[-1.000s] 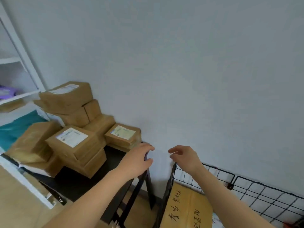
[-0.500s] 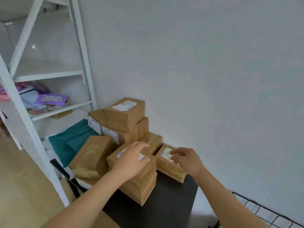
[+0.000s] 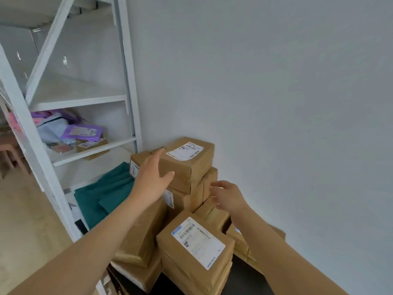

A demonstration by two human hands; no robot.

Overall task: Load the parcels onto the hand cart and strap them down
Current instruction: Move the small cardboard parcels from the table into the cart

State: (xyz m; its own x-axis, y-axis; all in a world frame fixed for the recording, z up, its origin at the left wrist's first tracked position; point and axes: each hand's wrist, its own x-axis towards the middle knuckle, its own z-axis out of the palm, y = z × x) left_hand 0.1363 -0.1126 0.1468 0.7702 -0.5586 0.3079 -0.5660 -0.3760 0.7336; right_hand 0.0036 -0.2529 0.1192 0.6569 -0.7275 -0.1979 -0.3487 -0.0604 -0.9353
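Fingers spread, left hand and right hand near parcels beside shelving.

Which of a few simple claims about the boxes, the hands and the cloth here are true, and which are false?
1. The top box carries a white label. True.
2. The left hand grips a strap. False: its fingers are open beside the top box and hold nothing.
3. The right hand holds nothing. True.
4. The folded cloth is red. False: it is dark green.
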